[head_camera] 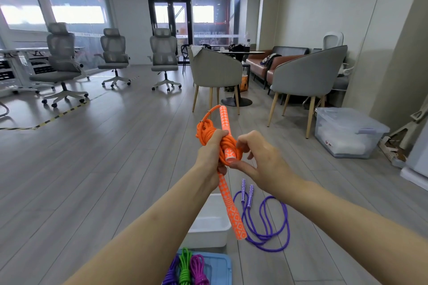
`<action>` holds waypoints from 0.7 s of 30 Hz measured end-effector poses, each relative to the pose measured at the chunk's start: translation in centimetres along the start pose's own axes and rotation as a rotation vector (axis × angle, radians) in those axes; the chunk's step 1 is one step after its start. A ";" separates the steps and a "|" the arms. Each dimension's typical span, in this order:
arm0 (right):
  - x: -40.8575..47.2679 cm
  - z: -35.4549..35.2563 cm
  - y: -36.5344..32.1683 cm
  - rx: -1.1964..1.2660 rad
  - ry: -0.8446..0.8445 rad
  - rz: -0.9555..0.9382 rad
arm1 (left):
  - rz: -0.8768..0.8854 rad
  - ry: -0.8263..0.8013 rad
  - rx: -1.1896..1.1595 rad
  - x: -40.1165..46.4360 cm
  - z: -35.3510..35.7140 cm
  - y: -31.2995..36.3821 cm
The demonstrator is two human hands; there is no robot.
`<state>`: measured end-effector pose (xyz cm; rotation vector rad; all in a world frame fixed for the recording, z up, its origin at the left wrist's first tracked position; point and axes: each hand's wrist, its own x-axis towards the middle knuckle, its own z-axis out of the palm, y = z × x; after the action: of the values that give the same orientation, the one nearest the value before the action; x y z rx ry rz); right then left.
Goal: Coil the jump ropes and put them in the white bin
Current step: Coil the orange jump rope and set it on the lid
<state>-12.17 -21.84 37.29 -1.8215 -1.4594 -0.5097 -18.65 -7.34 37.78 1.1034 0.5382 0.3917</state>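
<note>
My left hand [209, 154] grips a coiled orange jump rope [209, 132] held up in front of me. One orange-and-white handle [224, 120] points up; the other handle [232, 213] hangs down over the floor. My right hand [259, 159] pinches the cord wrapped around the bundle near the upper handle's end. Below my arms stands the white bin [214, 229] on the floor. A purple jump rope [273, 222] lies loosely looped on the floor to the bin's right, its two patterned handles side by side.
A blue tray [220, 266] at the bottom edge holds coiled purple, green and magenta ropes [185, 268]. Grey armchairs [217, 71] and a round table stand ahead, office chairs [61, 62] at left, and a clear lidded storage box [347, 132] at right.
</note>
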 end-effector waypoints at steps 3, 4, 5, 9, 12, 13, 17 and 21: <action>0.2 0.2 0.5 -0.018 -0.019 -0.001 | -0.014 0.005 0.001 0.0 0.1 0.2; 0.2 0.2 0.6 -0.030 -0.025 -0.006 | -0.016 0.004 0.008 0.0 0.0 0.1; 0.2 0.3 0.7 -0.038 -0.033 -0.014 | -0.018 0.004 0.016 0.1 0.0 0.0; 0.0 -0.2 0.9 -0.165 -0.062 -0.142 | -0.042 -0.024 0.042 -0.2 -0.1 0.0; 0.0 -0.8 0.6 -0.396 -0.032 -0.317 | -0.063 -0.039 0.067 -0.3 -0.2 0.2; 0.1 -0.9 0.5 -0.464 -0.008 -0.365 | -0.070 -0.038 0.075 -0.3 -0.2 0.3; 0.6 -0.9 0.4 -0.561 -0.012 -0.458 | -0.065 -0.045 0.077 -0.8 -0.2 0.2; 0.6 -0.5 0.3 -0.472 -0.001 -0.433 | -0.021 -0.061 0.064 -0.8 -0.2 0.5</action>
<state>-11.60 -21.79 37.94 -1.8400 -1.8601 -1.1489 -19.42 -7.46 38.34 1.1667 0.5109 0.3229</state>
